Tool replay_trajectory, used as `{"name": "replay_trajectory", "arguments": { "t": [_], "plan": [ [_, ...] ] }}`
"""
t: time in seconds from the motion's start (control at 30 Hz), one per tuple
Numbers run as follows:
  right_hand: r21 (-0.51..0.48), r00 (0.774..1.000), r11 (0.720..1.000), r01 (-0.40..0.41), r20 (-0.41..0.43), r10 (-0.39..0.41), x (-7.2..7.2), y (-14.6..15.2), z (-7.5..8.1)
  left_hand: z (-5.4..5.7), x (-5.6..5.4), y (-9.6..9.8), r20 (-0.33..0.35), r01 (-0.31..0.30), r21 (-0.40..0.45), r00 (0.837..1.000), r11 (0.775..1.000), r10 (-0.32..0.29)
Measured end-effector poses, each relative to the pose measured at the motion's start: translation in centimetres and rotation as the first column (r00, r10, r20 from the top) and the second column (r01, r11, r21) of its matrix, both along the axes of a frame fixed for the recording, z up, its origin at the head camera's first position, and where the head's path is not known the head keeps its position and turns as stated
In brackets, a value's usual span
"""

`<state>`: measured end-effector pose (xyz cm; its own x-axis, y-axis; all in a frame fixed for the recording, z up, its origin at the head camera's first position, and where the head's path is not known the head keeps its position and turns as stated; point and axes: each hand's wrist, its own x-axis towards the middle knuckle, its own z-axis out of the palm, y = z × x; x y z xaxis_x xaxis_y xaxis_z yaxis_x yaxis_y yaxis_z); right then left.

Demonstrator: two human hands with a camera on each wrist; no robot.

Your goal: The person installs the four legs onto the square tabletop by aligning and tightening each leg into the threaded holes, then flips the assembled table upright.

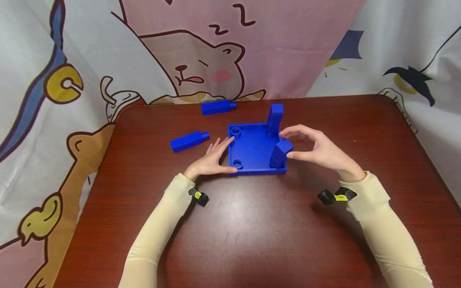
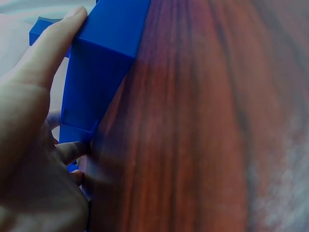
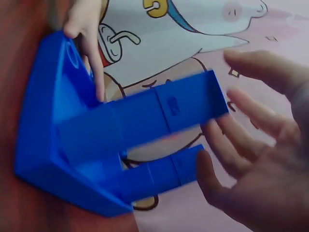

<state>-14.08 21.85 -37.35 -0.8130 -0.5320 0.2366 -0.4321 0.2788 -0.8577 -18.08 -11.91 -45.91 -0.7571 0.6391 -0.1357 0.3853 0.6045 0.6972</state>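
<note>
A blue square tray-like base with raised walls lies on the table. Round threaded sockets show in its two left corners. In its right corners stand two square blue posts, the far post and the near post. My left hand spreads along the left wall, its thumb at the near corner and its fingers nearly straight. Around the top of the near post, my right hand has thumb and fingers apart; in the right wrist view they are spread without gripping it.
Two loose blue posts with threaded ends lie left of the base: one nearer, one near the far edge. The dark red wooden table meets a cartoon-printed curtain behind and at the sides.
</note>
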Motion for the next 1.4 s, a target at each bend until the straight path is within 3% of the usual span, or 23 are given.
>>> {"name": "replay_trajectory", "arguments": {
  "t": [0.13,0.27,0.4,0.57,0.67,0.83,1.0,1.1,1.2,1.27,1.4],
  "plan": [
    [0.057,0.994,0.993,-0.103,0.034,0.101,-1.3,0.9,0.2,-0.2,0.0,0.0,0.0,0.002,0.004,1.0,1.0,-0.002],
    [0.1,0.992,0.989,-0.111,0.076,0.103,-2.0,1.3,-0.3,-0.3,0.0,0.1,0.001,0.01,0.007,1.0,1.0,-0.01],
    [0.114,0.998,0.993,-0.032,0.049,0.027,-1.4,0.6,0.2,-0.4,-0.1,0.1,0.002,0.011,0.01,1.0,1.0,-0.011],
    [0.057,0.991,0.992,0.116,-0.067,-0.112,0.5,-1.5,1.3,-0.3,-0.1,0.1,-0.001,0.005,0.006,1.0,1.0,-0.005],
    [0.007,0.96,0.975,0.222,-0.174,-0.218,1.3,-2.3,0.9,-0.3,0.0,0.1,-0.002,0.005,0.007,1.0,1.0,-0.005],
    [-0.077,0.858,0.917,0.393,-0.329,-0.395,1.4,-2.7,-1.6,-0.1,0.0,0.0,0.003,0.003,0.015,1.0,1.0,-0.003],
    [-0.141,0.76,0.85,0.507,-0.393,-0.518,1.7,-3.2,-3.3,-0.1,-0.1,0.0,-0.004,0.005,0.015,1.0,1.0,-0.005],
    [-0.166,0.722,0.82,0.548,-0.401,-0.564,2.0,-3.7,-3.6,0.0,0.0,0.0,-0.005,0.004,0.016,1.0,1.0,-0.004],
    [-0.165,0.707,0.801,0.576,-0.392,-0.589,2.3,-4.1,-3.5,0.1,0.0,0.0,-0.006,0.005,0.018,1.0,1.0,-0.005],
    [-0.148,0.71,0.797,0.585,-0.381,-0.592,2.5,-4.2,-3.4,0.1,0.1,0.0,-0.007,0.006,0.017,1.0,1.0,-0.006],
    [-0.057,0.752,0.809,0.585,-0.334,-0.568,2.8,-3.9,-2.8,0.0,0.1,0.0,-0.011,0.008,0.022,1.0,1.0,-0.008]
  ]
}}
